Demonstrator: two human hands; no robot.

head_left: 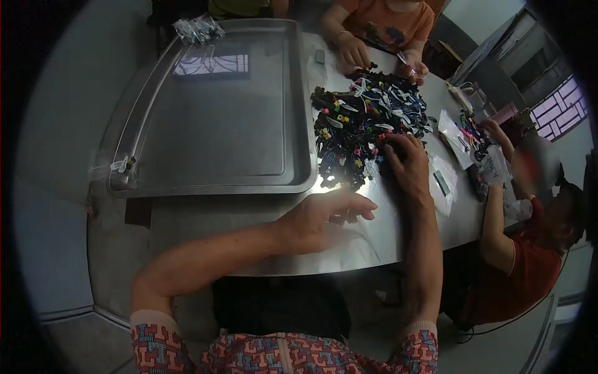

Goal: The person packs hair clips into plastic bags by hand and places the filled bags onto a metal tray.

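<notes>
A heap of small hair accessories, mostly dark bands with coloured ornaments and pale clips, lies on the metal table. At its near right edge is my right hand, thumb and fingertips closed on what looks like a hair tie with a pinkish ornament; the fingers partly hide it. My left hand hovers over the near table edge, fingers curled. A thin clear plastic bag, blurred and hard to make out, hangs from its lower fingers.
A large metal tray stands at left, with filled clear packets at its far corner and another packet at its near corner. Across the table a person in orange handles the heap. At right sits a person in red.
</notes>
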